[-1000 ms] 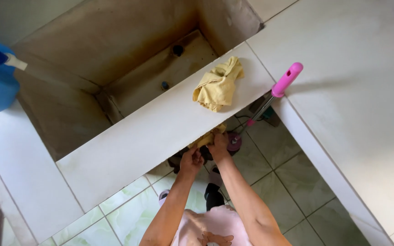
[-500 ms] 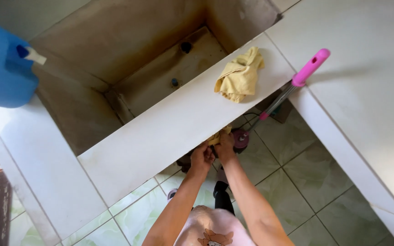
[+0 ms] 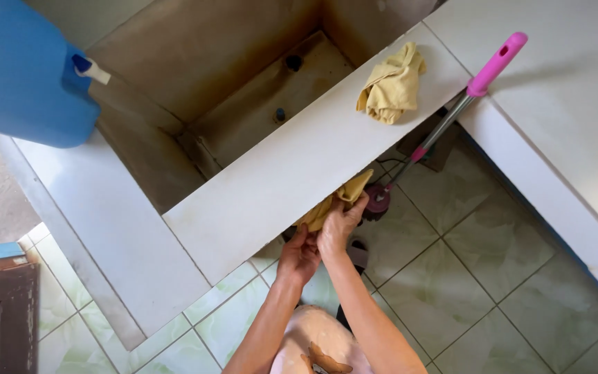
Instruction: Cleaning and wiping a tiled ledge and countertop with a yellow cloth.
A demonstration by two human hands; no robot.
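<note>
At the far left stands a large blue plastic jug (image 3: 19, 69) with a small white spout, on the white tiled rim (image 3: 112, 228) of an empty, brown-stained concrete basin (image 3: 243, 111).

More to the middle, the left hand (image 3: 299, 255) and the right hand (image 3: 339, 223) are close together at the near edge of the long white tiled ledge (image 3: 299, 166). Both are closed around a crumpled yellow cloth (image 3: 337, 201), which lies against that edge and hangs partly below it. The right-hand fingers are curled over the cloth; the left hand seems to pinch its lower end, but how firmly I cannot tell.

To do this step well, I think both hands should keep the cloth bunched tight and press it flat on the tile edge, so no loose end slips down.

Further right, a second crumpled yellow rag (image 3: 390, 84) rests on top of the ledge, well apart from the hands. Beside it a mop with a pink handle grip (image 3: 496, 64) and a metal shaft leans against the white counter (image 3: 555, 104), its head on the green floor tiles (image 3: 451, 277).

Compared with half a second ago, the view has shifted so that the jug looks bigger. The hands hold the same place, and the rag and mop have not moved.
</note>
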